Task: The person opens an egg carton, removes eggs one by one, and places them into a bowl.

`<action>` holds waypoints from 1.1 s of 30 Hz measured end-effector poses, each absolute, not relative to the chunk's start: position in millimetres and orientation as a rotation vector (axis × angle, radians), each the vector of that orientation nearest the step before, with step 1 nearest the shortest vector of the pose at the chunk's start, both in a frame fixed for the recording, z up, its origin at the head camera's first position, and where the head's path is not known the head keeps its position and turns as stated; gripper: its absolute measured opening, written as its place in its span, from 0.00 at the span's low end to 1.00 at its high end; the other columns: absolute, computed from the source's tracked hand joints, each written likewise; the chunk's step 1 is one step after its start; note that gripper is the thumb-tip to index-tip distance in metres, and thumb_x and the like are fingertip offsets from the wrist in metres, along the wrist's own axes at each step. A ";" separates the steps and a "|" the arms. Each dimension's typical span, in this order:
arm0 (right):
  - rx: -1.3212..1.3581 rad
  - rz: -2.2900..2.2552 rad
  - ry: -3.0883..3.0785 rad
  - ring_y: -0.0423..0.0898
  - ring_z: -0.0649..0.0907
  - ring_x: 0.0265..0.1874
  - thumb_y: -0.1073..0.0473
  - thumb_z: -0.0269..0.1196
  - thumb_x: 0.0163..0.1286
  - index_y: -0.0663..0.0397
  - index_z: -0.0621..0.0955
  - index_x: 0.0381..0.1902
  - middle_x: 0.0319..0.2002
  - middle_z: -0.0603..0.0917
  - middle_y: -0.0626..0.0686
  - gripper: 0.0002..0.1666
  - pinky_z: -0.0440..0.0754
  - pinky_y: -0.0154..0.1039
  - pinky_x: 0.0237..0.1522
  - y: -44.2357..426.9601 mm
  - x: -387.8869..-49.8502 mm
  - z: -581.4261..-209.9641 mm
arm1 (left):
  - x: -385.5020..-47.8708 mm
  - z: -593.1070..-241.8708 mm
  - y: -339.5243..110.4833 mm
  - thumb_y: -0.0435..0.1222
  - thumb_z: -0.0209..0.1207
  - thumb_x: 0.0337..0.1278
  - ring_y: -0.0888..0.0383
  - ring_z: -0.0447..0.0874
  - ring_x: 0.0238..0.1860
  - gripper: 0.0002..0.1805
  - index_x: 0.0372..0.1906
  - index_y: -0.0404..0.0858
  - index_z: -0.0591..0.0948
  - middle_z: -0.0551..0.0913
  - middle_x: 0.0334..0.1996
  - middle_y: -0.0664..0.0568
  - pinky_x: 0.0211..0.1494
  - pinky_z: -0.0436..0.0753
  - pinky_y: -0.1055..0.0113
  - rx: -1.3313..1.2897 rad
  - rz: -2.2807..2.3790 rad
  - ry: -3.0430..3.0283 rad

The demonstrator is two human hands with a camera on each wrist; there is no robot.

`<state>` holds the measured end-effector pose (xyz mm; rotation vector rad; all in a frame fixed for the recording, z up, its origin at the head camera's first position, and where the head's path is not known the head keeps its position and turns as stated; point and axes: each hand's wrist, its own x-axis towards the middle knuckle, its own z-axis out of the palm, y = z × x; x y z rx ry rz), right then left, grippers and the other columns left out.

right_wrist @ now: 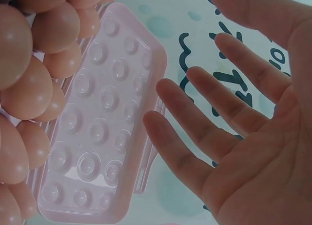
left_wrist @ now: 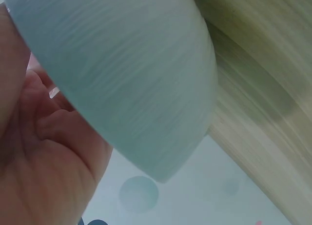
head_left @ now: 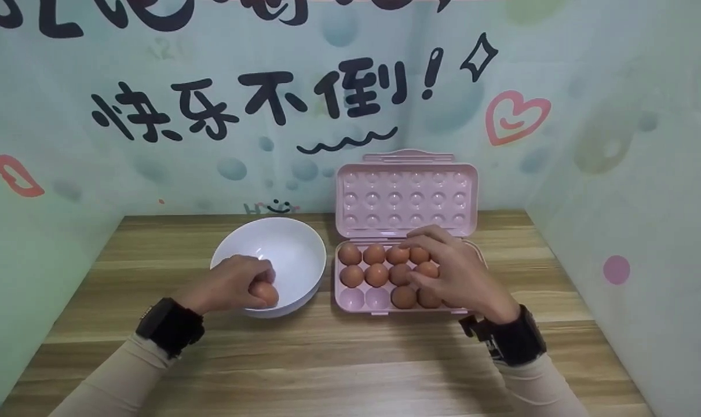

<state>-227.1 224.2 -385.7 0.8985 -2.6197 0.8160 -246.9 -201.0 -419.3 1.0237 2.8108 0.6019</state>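
My left hand point(head_left: 232, 282) reaches over the near left rim of a white bowl point(head_left: 295, 255) and holds a brown egg point(head_left: 264, 294) low inside it. In the left wrist view the bowl's outer wall point(left_wrist: 126, 78) hides the fingertips and the egg. Over the right part of a pink egg box point(head_left: 343, 304) hovers my right hand point(head_left: 457, 272), with spread, slightly bent fingers and nothing in them. Rows of brown eggs point(head_left: 376, 275) fill most cups in view; two cups point(head_left: 364, 299) at the front left hold none. The right hand covers the box's right end.
The box's lid point(head_left: 406, 200) stands raised at the back, near a printed wall cloth point(head_left: 258, 168). Bowl and box stand side by side with a narrow gap on a wooden table point(head_left: 327, 365). Patterned cloth also flanks the table on both sides.
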 end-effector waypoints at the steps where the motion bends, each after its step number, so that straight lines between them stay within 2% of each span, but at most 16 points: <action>1: 0.901 0.812 -2.617 0.45 0.83 0.55 0.61 0.78 0.61 0.44 0.87 0.58 0.58 0.83 0.45 0.26 0.84 0.48 0.58 224.2 -227.1 -386.0 | -246.5 -419.2 -200.8 0.30 0.75 0.48 0.60 0.70 0.32 0.13 0.36 0.39 0.82 0.79 0.29 0.56 0.37 0.70 0.67 1.021 0.602 2.810; 11: 0.952 0.777 -2.563 0.45 0.83 0.56 0.62 0.78 0.61 0.46 0.87 0.57 0.57 0.84 0.47 0.25 0.83 0.47 0.60 226.3 -227.6 -390.4 | -245.1 -418.3 -201.9 0.27 0.71 0.49 0.61 0.70 0.32 0.11 0.36 0.39 0.82 0.78 0.28 0.56 0.37 0.70 0.68 1.024 0.626 2.788; 22: 0.942 0.798 -2.584 0.44 0.83 0.57 0.62 0.77 0.61 0.45 0.87 0.58 0.57 0.84 0.47 0.26 0.83 0.47 0.60 225.8 -226.1 -390.3 | -246.4 -420.9 -201.4 0.28 0.73 0.49 0.58 0.72 0.34 0.13 0.39 0.38 0.83 0.79 0.30 0.54 0.40 0.72 0.66 0.917 0.612 2.775; 28: 0.938 0.783 -2.573 0.43 0.84 0.55 0.62 0.77 0.61 0.44 0.87 0.58 0.57 0.84 0.45 0.26 0.84 0.47 0.58 225.9 -225.9 -391.2 | -246.0 -417.5 -199.7 0.28 0.76 0.50 0.57 0.73 0.36 0.14 0.40 0.38 0.83 0.80 0.31 0.53 0.41 0.74 0.64 0.858 0.620 2.757; 33: 0.938 0.760 -2.571 0.41 0.84 0.52 0.61 0.77 0.61 0.42 0.87 0.57 0.55 0.85 0.44 0.26 0.84 0.45 0.55 225.5 -225.5 -391.5 | -242.4 -412.6 -198.1 0.31 0.75 0.51 0.55 0.75 0.36 0.11 0.38 0.39 0.83 0.81 0.31 0.52 0.43 0.74 0.62 0.873 0.658 2.790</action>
